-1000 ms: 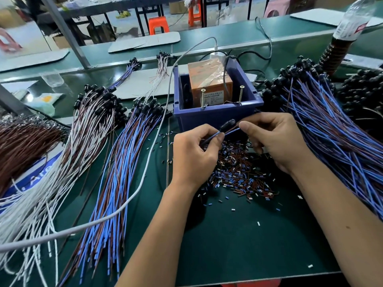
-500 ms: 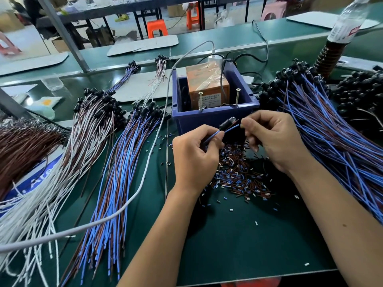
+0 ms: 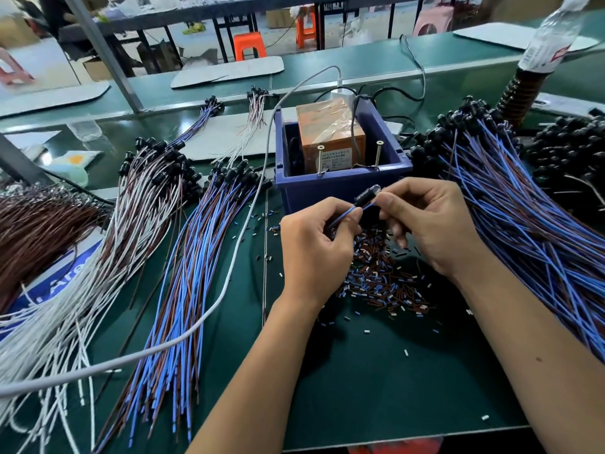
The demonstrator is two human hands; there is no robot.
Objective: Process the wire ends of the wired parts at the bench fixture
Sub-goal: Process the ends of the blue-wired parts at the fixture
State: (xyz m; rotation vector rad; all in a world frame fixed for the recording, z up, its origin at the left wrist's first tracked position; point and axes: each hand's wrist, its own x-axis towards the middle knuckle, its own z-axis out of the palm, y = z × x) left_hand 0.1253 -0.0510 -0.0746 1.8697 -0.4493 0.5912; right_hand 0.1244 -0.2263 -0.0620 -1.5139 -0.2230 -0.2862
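Note:
A wired part (image 3: pixel 366 196) with a black cap and a blue and brown wire is held just in front of the blue fixture box (image 3: pixel 340 188). My left hand (image 3: pixel 314 247) pinches its wires below the cap. My right hand (image 3: pixel 432 224) grips it at the cap end with thumb and forefinger. Inside the box sits an orange unit (image 3: pixel 330 136) with two upright screws. A heap of cut insulation bits (image 3: pixel 379 276) lies on the green mat under my hands.
A blue and brown wire bundle (image 3: pixel 183 290) and a white and brown one (image 3: pixel 98 273) lie at the left. A large blue bundle (image 3: pixel 523 231) spreads at the right. A grey cable (image 3: pixel 229 273) crosses the mat. A bottle (image 3: pixel 550 40) stands far right.
Both hands stay at the box front; the wired part's cap has tipped up slightly between my fingers. The camera view has shifted a little.

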